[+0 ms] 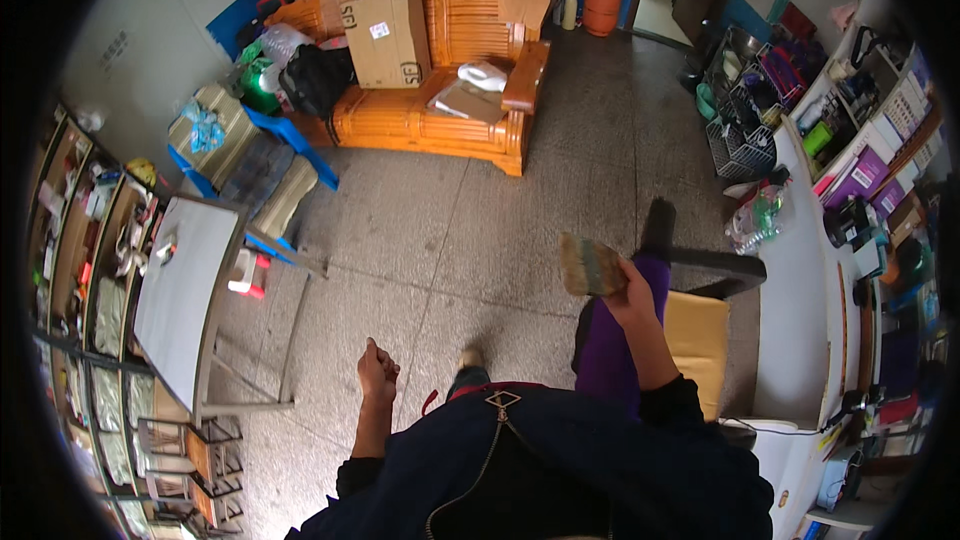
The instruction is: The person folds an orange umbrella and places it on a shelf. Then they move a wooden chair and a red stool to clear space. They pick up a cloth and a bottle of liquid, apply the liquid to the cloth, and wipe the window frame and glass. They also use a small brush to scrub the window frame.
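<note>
My right hand (631, 292) grips a flat brownish block with a greenish band (592, 265), perhaps a brush or a sponge; its exact kind cannot be told. The block is held above the floor, beside a purple cloth (611, 352) draped on a chair with a yellow seat (697, 345). My left hand (377, 370) hangs over the speckled floor, its fingers curled in and nothing visible in them.
Ahead stands an orange wooden bench (427, 127) bearing a cardboard box (386, 37). A white-topped table (187, 277) and a blue chair (322, 165) are at the left, with shelves (94, 300) beyond. Along the right runs a cluttered white desk (799, 315). An orange gas cylinder (602, 1) stands near the doorway.
</note>
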### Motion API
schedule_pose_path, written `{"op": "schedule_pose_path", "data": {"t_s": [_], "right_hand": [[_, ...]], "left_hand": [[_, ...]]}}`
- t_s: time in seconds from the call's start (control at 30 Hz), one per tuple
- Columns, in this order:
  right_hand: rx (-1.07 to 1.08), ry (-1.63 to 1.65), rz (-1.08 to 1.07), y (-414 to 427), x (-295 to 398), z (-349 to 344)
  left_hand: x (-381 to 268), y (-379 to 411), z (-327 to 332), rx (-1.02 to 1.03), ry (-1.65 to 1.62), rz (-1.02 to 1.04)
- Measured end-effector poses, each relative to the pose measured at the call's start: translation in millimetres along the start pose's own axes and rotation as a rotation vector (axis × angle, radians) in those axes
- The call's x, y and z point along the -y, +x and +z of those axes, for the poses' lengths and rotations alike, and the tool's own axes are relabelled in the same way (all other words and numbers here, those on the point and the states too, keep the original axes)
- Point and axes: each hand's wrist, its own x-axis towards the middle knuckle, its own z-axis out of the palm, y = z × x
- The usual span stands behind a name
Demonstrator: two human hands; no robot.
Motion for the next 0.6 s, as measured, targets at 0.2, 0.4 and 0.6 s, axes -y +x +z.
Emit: {"op": "schedule_pose_path", "data": {"t_s": [0.2, 0.4, 0.6], "right_hand": [[-0.155, 0.091, -0.173, 76, 62, 5], [-0.379, 0.041, -0.478, 121, 175, -22], [-0.596, 0.134, -0.564, 213, 282, -55]], "left_hand": [[-68, 141, 150, 0.27, 0.395, 0.081], [-36, 221, 354, 0.82, 0.617, 0.095], [23, 262, 551, 1.07, 0.615, -0.03]]}}
